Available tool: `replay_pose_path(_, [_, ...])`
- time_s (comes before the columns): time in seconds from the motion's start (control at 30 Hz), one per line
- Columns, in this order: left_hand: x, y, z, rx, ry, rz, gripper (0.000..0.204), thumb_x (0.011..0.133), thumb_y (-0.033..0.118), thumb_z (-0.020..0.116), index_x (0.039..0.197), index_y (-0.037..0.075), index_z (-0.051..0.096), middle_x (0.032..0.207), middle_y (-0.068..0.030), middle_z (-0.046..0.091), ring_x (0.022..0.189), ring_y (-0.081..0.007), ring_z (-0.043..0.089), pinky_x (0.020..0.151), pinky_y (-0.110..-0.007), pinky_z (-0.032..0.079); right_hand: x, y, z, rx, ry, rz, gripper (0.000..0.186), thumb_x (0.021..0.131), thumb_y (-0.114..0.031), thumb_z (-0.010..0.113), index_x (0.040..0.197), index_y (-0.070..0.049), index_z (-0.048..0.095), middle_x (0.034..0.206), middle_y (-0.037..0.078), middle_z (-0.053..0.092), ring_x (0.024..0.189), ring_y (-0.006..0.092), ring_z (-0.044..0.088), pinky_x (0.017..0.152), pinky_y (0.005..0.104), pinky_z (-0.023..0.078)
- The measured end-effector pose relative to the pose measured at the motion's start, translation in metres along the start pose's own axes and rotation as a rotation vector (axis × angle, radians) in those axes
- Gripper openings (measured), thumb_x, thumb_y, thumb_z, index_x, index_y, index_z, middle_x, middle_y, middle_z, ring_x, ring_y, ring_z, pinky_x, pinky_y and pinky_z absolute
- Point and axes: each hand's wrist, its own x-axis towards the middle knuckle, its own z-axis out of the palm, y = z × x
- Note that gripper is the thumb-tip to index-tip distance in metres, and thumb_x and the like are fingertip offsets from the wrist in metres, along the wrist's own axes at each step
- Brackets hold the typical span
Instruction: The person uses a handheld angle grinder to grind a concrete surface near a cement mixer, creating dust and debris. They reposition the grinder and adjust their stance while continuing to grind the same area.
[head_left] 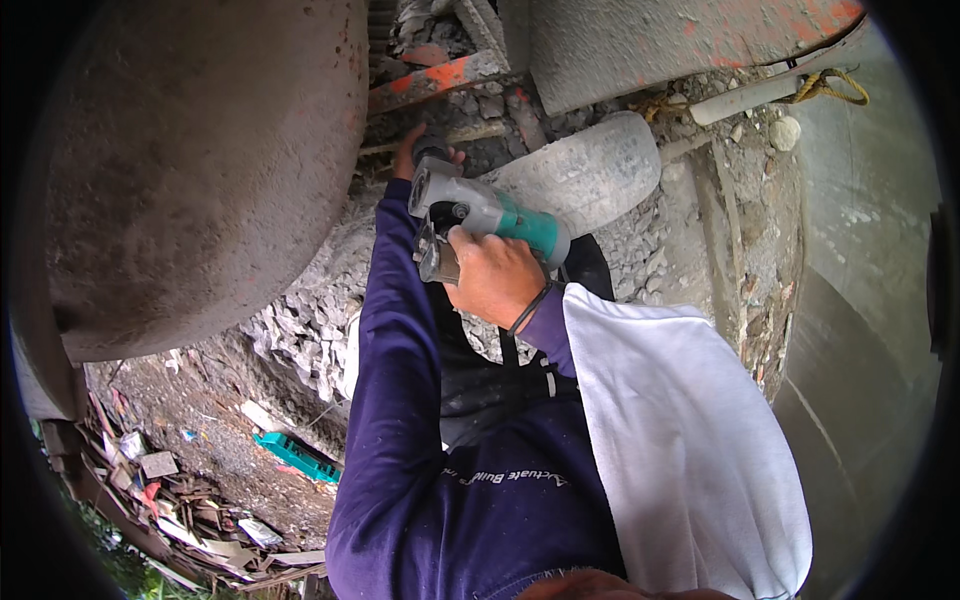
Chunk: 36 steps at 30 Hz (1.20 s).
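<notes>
- The right hand is closed on the body of a teal-and-grey power tool.
- The left hand is curled round its dark far end, fingers partly hidden.
- The tool is held above the rubble, hemmed in by a big curved drum to its left and a rounded grey slab to its right.
- An orange-marked bar crosses just beyond the left hand.
- Scrap wood litters the ground's near-left edge; a white cloth drapes the right shoulder.
</notes>
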Motion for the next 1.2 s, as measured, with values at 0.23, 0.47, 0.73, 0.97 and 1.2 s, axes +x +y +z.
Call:
replay_pose_path(0.23, [-0.005, -0.004, -0.003, -0.004, -0.074, -0.009, 0.053, 0.087, 0.055, 0.073, 0.085, 0.003, 0.064, 0.075, -0.0116, 0.069, 0.079, -0.0340, 0.074, 0.073, -0.046, 0.062, -0.005, 0.001, 0.008, -0.057, 0.002, -0.021, 0.036, 0.078, -0.017, 0.073, 0.108, 0.000, 0.064, 0.077, 0.020, 0.072, 0.072, 0.0381, 0.074, 0.068, 0.0477, 0.060])
replay_pose_path(0.47, [-0.005, -0.002, 0.008, -0.019, -0.045, -0.006, 0.050, 0.093, 0.051, 0.070, 0.083, 0.002, 0.064, 0.073, -0.0133, 0.067, 0.074, -0.0312, 0.071, 0.070, -0.040, 0.060, 0.001, -0.002, -0.009, -0.063, -0.008, 0.009, 0.033, 0.079, -0.018, 0.073, 0.107, -0.002, 0.066, 0.078, 0.021, 0.072, 0.073, 0.0389, 0.074, 0.071, 0.0481, 0.060])
replay_pose_path(0.73, [-0.018, -0.067, -0.065, -0.015, 0.570, 0.846, 0.044, 0.101, 0.044, 0.064, 0.087, 0.003, 0.064, 0.070, -0.0090, 0.063, 0.066, -0.0208, 0.062, 0.063, -0.034, 0.052, 0.020, -0.016, -0.033, -0.056, -0.113, 0.001, 0.028, 0.083, -0.020, 0.070, 0.104, -0.001, 0.066, 0.087, 0.025, 0.073, 0.087, 0.0428, 0.074, 0.081, 0.0514, 0.058])
replay_pose_path(0.97, [-0.247, -0.097, 0.019, 0.459, 0.855, 1.546, 0.032, 0.107, 0.032, 0.057, 0.094, 0.003, 0.058, 0.078, -0.0097, 0.066, 0.072, -0.0164, 0.061, 0.070, -0.031, 0.049, 0.035, -0.007, -0.043, -0.087, -0.125, -0.041, 0.036, 0.082, -0.021, 0.072, 0.110, 0.000, 0.069, 0.095, 0.028, 0.073, 0.095, 0.0461, 0.072, 0.089, 0.0528, 0.057])
replay_pose_path(1.2, [-0.422, 0.048, 0.169, 0.798, 0.876, 2.743, 0.031, 0.103, 0.033, 0.061, 0.103, 0.002, 0.065, 0.093, -0.0156, 0.072, 0.085, -0.0237, 0.068, 0.080, -0.038, 0.056, 0.050, -0.014, -0.055, -0.092, -0.210, -0.041, 0.035, 0.081, -0.023, 0.073, 0.107, 0.001, 0.071, 0.104, 0.031, 0.072, 0.102, 0.0473, 0.070, 0.093, 0.0545, 0.056])
